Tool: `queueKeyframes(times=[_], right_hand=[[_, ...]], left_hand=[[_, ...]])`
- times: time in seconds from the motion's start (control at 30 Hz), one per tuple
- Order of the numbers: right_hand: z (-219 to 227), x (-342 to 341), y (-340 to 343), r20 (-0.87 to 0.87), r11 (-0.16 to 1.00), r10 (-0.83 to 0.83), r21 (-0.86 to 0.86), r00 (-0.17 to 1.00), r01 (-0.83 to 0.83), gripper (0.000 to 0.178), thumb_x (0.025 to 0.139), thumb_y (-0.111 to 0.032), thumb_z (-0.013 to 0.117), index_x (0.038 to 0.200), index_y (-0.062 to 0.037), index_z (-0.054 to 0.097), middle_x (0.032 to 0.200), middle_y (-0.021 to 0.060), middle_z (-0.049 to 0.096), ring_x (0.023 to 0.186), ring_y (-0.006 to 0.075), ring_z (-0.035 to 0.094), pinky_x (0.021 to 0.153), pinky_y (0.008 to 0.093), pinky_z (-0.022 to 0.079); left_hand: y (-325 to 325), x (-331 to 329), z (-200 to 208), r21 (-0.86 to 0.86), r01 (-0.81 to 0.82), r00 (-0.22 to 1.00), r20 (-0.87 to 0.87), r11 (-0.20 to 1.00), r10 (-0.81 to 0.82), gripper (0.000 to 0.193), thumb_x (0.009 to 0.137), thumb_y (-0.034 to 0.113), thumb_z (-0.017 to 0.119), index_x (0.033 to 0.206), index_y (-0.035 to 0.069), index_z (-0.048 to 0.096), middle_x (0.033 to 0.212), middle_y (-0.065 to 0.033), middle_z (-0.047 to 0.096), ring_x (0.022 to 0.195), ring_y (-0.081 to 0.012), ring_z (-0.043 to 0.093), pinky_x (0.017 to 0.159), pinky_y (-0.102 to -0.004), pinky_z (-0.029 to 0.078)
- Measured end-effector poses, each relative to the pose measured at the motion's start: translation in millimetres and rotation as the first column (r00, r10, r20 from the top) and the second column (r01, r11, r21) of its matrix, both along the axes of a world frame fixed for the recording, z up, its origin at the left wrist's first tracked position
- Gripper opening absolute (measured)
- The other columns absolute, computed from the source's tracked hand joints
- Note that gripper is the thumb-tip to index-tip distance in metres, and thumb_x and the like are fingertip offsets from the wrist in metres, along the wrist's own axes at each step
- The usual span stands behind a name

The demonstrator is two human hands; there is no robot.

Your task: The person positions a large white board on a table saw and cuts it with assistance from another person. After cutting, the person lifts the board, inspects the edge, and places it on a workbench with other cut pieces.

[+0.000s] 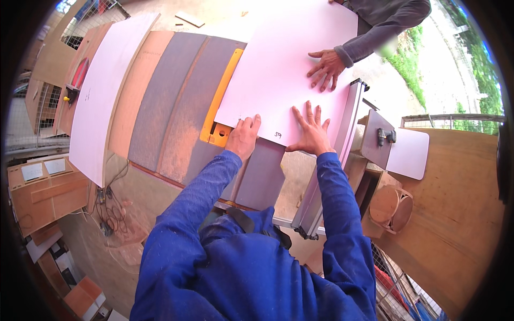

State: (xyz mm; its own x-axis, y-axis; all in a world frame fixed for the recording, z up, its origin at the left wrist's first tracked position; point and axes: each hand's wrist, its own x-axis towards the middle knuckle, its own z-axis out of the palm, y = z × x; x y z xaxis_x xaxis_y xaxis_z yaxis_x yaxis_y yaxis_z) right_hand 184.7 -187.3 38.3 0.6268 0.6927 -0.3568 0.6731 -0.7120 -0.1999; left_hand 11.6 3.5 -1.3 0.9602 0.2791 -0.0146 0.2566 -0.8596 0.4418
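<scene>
A large white panel (pixel 289 64) lies across a grey machine table (pixel 262 176) that looks like a table saw; no blade shows. My left hand (pixel 242 138) is closed at the panel's near left corner, fingers bent over its edge beside a yellow insert (pixel 220 135). Flat on the panel's near right part rests my right hand (pixel 310 129), fingers spread, close to a handwritten mark. Across from me, a co-worker's hand (pixel 327 65) presses on the panel's right side with fingers apart; the co-worker's other hand barely shows at the top.
An aluminium rail (pixel 334 144) runs along the table's right side. Beyond it are a drill (pixel 385 137), a round wooden piece (pixel 391 208) and a large brown board (pixel 455 214). Another white panel (pixel 107 91) leans at left. Cables (pixel 113 211) lie on the floor.
</scene>
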Motion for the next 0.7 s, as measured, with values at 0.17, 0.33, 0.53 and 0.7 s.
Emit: queueKeyframes(times=[0.17,0.33,0.53,0.7], right_hand=[[2.5,0.8,1.5,-0.001,1.000,0.002,-0.011,1.000,-0.002,0.147,0.038,-0.059,0.096,0.164,-0.0344,0.025,0.173,0.0192,0.005,0.156,0.0516,0.004,0.114,0.0805,0.014],[2.6,1.7,1.1,-0.005,1.000,0.008,-0.005,1.000,-0.008,0.147,0.038,-0.059,0.096,0.164,-0.0346,0.025,0.173,0.0184,0.003,0.156,0.0507,0.002,0.115,0.0802,0.013],[0.7,3.2,-0.1,-0.011,1.000,0.004,-0.005,1.000,-0.004,0.146,0.038,-0.059,0.096,0.164,-0.0357,0.025,0.173,0.0177,0.002,0.157,0.0503,0.001,0.115,0.0798,0.012],[-0.7,3.9,-0.4,-0.012,1.000,-0.002,-0.001,1.000,0.002,0.147,0.037,-0.059,0.096,0.164,-0.0363,0.025,0.173,0.0175,0.002,0.157,0.0499,0.000,0.115,0.0801,0.012]], left_hand=[[0.7,1.6,-0.7,0.012,0.000,1.000,0.007,1.000,-0.001,0.062,0.088,0.003,0.071,0.146,0.001,0.049,0.109,-0.0151,0.056,0.104,-0.0328,0.060,0.092,-0.0420,0.054],[0.9,2.5,-1.2,0.036,0.003,1.000,0.009,0.999,-0.003,0.063,0.087,0.003,0.071,0.146,0.001,0.049,0.109,-0.0150,0.056,0.103,-0.0330,0.060,0.091,-0.0427,0.054],[0.7,3.5,1.4,0.029,0.007,1.000,0.006,1.000,-0.007,0.063,0.087,0.003,0.071,0.146,0.001,0.049,0.109,-0.0150,0.056,0.102,-0.0331,0.059,0.091,-0.0429,0.053],[0.3,4.2,2.9,0.038,0.005,1.000,0.022,0.999,-0.006,0.063,0.087,0.002,0.071,0.146,0.001,0.049,0.108,-0.0150,0.056,0.102,-0.0334,0.059,0.090,-0.0432,0.053]])
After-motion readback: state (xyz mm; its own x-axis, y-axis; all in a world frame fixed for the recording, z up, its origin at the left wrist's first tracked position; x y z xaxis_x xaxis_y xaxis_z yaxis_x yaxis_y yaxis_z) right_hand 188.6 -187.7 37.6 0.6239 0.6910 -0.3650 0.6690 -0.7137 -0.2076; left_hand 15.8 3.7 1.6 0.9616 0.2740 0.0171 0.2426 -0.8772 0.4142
